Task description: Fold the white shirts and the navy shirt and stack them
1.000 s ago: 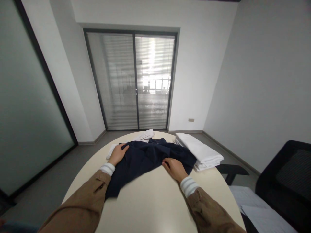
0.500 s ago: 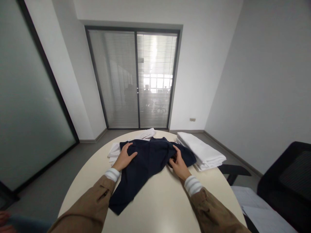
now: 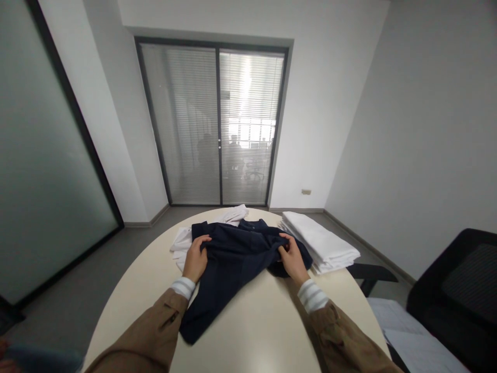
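A dark navy garment (image 3: 233,256) lies crumpled over the middle of the round cream table (image 3: 248,331), one part stretching toward the near left. My left hand (image 3: 196,256) pinches its left side, fingertips on the cloth and thumb tucked in. On the right, my right hand (image 3: 291,255) grips a fold of the same cloth between thumb and fingers. Behind the garment and at its left are crumpled white cloths (image 3: 181,241). A stack of folded white cloth (image 3: 322,241) rests right of the garment, near the table's edge.
A black chair (image 3: 458,290) stands at the right, with white sheets or cloth (image 3: 415,331) beside the table. Beyond the table is a glass door with blinds (image 3: 217,129). Part of another person's hand (image 3: 5,352) shows blurred at the lower left edge.
My left hand has closed from spread fingers onto the cloth. My right hand has shifted slightly right, gripping a fold. The garment's upper left edge has lifted a little and its near end has moved right.
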`<move>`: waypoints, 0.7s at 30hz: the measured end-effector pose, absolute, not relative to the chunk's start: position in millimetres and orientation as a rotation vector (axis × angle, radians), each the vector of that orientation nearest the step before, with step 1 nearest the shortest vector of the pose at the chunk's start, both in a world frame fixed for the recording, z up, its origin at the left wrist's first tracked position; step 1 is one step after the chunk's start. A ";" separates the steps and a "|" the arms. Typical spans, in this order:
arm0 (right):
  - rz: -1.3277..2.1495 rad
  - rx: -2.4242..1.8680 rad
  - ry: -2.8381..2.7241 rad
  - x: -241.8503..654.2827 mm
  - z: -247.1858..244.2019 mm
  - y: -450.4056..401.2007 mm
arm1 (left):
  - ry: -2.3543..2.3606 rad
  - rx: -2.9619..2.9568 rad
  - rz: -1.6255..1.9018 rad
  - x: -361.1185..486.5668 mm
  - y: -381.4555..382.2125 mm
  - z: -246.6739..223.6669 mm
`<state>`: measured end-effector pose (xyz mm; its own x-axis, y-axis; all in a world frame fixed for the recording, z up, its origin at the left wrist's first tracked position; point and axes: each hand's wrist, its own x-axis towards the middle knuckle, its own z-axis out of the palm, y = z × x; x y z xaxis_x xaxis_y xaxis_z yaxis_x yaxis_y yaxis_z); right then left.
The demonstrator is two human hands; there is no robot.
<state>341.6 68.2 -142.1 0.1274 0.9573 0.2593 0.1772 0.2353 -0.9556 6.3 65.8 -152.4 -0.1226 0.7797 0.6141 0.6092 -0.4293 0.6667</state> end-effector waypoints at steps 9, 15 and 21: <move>0.739 -1.242 -1.379 354.2 -158.1 68.9 | 1.630 2.085 1.577 13.9 58.8 -155.5; 0.699 -1.296 -1.353 352.0 -152.5 64.0 | 1.722 2.473 1.354 23.1 27.0 -122.6; 0.523 -1.280 -1.403 344.6 -135.0 49.7 | 1.222 2.682 0.559 27.4 13.9 -132.6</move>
